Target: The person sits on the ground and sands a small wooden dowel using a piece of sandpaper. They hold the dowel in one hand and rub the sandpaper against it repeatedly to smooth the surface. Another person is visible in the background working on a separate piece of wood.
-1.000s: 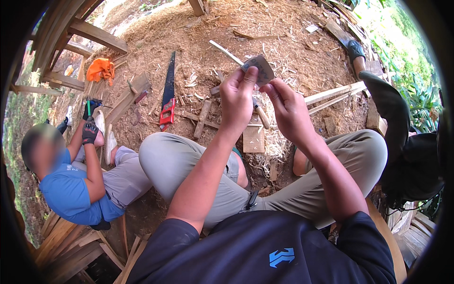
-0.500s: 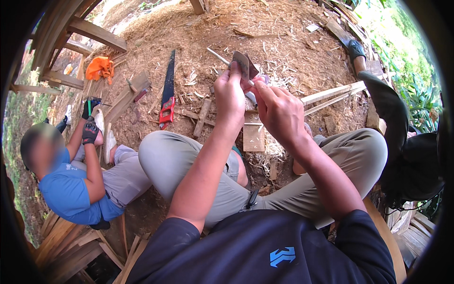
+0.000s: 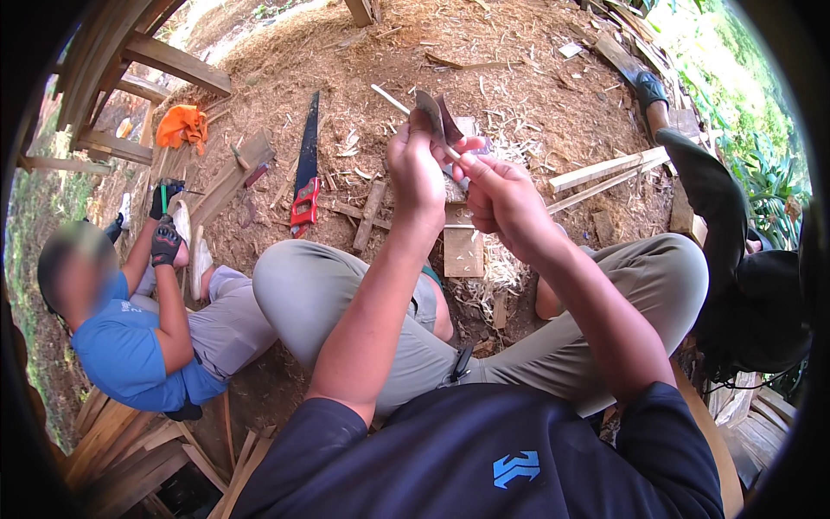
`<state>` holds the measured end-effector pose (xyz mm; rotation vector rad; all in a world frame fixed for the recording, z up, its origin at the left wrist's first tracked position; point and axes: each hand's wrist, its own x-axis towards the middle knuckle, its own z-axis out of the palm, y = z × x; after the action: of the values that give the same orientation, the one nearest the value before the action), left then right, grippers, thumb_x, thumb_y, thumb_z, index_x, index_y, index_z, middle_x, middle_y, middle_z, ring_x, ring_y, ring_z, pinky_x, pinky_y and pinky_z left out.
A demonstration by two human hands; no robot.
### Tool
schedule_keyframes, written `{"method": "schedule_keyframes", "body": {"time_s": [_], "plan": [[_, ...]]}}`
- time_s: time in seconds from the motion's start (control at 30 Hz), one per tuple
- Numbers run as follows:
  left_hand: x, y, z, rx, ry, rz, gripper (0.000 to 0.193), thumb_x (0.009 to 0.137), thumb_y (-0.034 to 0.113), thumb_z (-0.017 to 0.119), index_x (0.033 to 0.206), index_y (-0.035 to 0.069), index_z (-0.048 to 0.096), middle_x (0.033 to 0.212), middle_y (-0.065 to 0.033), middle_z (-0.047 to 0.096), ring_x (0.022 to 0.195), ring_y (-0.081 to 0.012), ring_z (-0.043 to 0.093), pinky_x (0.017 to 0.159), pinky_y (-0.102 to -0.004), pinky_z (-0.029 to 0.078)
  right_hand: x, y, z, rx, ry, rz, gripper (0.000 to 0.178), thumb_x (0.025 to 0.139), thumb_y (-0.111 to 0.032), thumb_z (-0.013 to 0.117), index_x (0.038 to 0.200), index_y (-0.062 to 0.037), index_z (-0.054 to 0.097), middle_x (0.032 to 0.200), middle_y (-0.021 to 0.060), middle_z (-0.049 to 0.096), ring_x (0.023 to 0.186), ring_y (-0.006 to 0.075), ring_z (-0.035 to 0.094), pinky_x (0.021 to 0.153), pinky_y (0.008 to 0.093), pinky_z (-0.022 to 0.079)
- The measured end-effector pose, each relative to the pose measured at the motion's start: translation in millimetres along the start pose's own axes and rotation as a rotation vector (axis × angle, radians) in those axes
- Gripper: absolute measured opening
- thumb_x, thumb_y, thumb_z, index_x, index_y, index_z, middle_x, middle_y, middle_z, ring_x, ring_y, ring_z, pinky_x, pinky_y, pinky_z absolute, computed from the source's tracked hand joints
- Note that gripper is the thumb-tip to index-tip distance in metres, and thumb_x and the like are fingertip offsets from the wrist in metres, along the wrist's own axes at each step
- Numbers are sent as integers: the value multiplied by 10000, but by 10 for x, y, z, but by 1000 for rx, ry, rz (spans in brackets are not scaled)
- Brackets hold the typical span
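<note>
In front of my knees, my left hand (image 3: 416, 177) is closed around a folded piece of brown sandpaper (image 3: 450, 123), which wraps a thin pale wooden stick (image 3: 388, 98). One end of the stick pokes out up and to the left of the sandpaper. At its lower right end, my right hand (image 3: 508, 201) pinches the stick between thumb and fingers. The stick's middle is hidden by the sandpaper and my left fingers. Below my hands, a short wooden block (image 3: 463, 253) lies on the ground among pale shavings (image 3: 504, 268).
A handsaw with a red handle (image 3: 304, 208) lies left of my hands, near a wooden plank (image 3: 226, 177) and an orange cloth (image 3: 181, 127). A gloved person in a blue shirt (image 3: 130, 350) sits at left. Long wood strips (image 3: 608, 170) and another person's leg (image 3: 705, 173) are at right.
Both hands have shifted slightly to the left with the stick and sandpaper. The sandpaper's folded flaps have turned a little, and my right wrist has tilted.
</note>
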<state>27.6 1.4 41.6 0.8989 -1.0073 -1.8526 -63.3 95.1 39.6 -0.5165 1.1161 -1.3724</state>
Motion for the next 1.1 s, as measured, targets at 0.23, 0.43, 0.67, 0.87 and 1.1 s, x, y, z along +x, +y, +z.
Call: {"method": "schedule_keyframes", "body": {"time_s": [0.23, 0.43, 0.67, 0.87, 1.1], "plan": [[148, -79, -149, -83, 189, -173, 352, 1040, 297, 363, 864, 36, 520, 768, -81, 561, 695, -276, 693, 621, -350, 550, 28, 259, 65, -1380, 331, -866, 84, 908, -135, 579, 915, -51, 581, 616, 127, 605, 565, 296, 639, 499, 415, 498], [170, -94, -179, -105, 141, -111, 297, 1020, 247, 392, 844, 48, 525, 733, -65, 554, 723, -286, 698, 622, -359, 539, 55, 284, 96, -1122, 327, -754, 127, 937, -156, 587, 958, -37, 623, 598, 83, 588, 492, 237, 572, 458, 350, 430], [71, -143, -63, -10, 90, -94, 352, 1032, 306, 375, 845, 46, 521, 703, -66, 547, 677, -256, 690, 388, -272, 411, 16, 48, -51, 422, -36, 358, 192, 1022, -250, 470, 954, -94, 559, 547, -111, 264, 439, 38, 207, 406, 236, 170], [121, -225, -90, 17, 234, -91, 364, 1033, 323, 379, 843, 56, 537, 721, -65, 565, 701, -257, 694, 613, -330, 511, 57, 309, -45, -665, 164, -310, 219, 988, -212, 526, 869, -43, 597, 507, -15, 482, 384, 151, 403, 370, 335, 281], [264, -236, -329, 8, 299, -65, 348, 1032, 321, 381, 883, 59, 555, 749, -80, 621, 732, -241, 695, 689, -323, 513, -63, 266, 97, -1311, 292, -708, 133, 925, -156, 604, 868, -44, 648, 627, 187, 591, 562, 354, 621, 507, 455, 468]]}}
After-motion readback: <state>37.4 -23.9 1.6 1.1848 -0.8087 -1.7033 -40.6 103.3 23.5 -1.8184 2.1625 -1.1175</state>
